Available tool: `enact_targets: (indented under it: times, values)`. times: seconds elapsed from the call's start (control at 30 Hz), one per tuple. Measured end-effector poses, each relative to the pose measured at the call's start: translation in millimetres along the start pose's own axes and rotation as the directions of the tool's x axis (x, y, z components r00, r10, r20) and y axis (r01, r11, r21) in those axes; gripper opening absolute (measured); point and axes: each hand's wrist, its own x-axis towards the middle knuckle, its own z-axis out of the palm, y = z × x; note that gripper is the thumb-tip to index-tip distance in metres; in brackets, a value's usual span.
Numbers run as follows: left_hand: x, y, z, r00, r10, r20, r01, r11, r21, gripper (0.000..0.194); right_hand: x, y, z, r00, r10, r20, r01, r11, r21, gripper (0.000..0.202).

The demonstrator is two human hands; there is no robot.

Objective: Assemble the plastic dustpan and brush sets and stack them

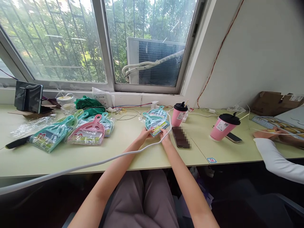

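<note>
My left hand and my right hand are closed on the near edge of a light blue toy-sized dustpan and brush set in clear wrapping with a printed card. It lies low over the table, handle pointing away from me. Just behind it is another pale blue dustpan set, partly covered by the first. To the left lie several similar wrapped sets, among them a pink dustpan set and a teal dustpan set. My fingertips are partly hidden under the package.
A white cable crosses in front of my forearms. Right of my hands are a phone, a pink cup and a second pink cup. A black-handled knife-like tool lies far left. Another person's sleeve is at right.
</note>
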Motion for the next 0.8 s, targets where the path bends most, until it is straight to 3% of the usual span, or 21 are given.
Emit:
enact_targets:
  times: [0.17, 0.27, 0.5, 0.7, 0.8]
  values:
    - [4, -1, -5.3, 0.99, 0.019, -0.14, -0.009, 0.997, 0.071, 0.028, 3, -5, -7, 0.988, 0.058, 0.143, -0.055, 0.998, -0.027, 0.014]
    - [4, -3, -8.0, 0.989, 0.002, -0.15, 0.008, 0.998, 0.069, 0.027, 4, -5, -11, 0.976, 0.093, 0.196, -0.085, 0.995, -0.052, 0.017]
    - [2, -1, -4.9, 0.989, -0.022, -0.149, 0.037, 0.995, 0.098, 0.034, 7, 2, -14, 0.993, 0.058, 0.101, -0.057, 0.998, -0.015, 0.025]
    - [-7, 9, -1.1, 0.998, -0.044, 0.051, 0.031, 0.973, 0.228, 0.054, 9, 2, -13, 1.0, 0.0, 0.02, -0.001, 1.0, 0.03, 0.024]
    - [-5, 4, -2.1, 0.995, -0.029, 0.093, -0.009, 0.921, 0.39, 0.046, 9, 2, -13, 0.998, -0.059, -0.018, 0.059, 0.998, 0.034, 0.026]
